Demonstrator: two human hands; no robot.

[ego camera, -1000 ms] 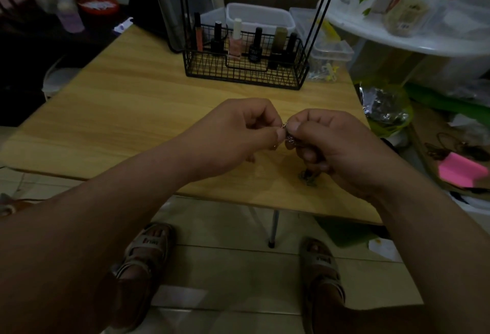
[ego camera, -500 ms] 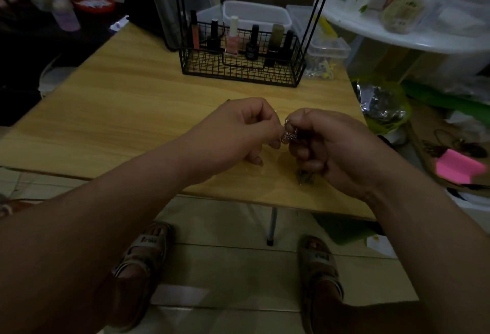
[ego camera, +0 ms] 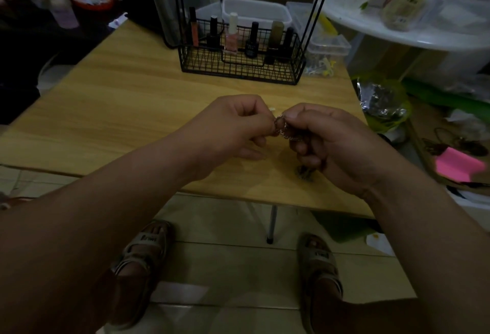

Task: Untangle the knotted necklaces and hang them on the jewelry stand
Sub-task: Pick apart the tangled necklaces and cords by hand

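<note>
Two hands are holding the knotted necklaces (ego camera: 283, 129) over the table (ego camera: 119, 111), close to its near edge.

The left hand (ego camera: 233, 127) is pinching the left side of the knot with curled fingers (ego camera: 261, 121). The right hand (ego camera: 331, 143) is gripping the right side, with the thumb lying on top and the other fingers closing under it. A loose part of chain (ego camera: 305, 172) is lying on the table just under the right hand. At the far edge a black wire stand (ego camera: 238, 68) is carrying small bottles (ego camera: 232, 34) in its basket.
</note>
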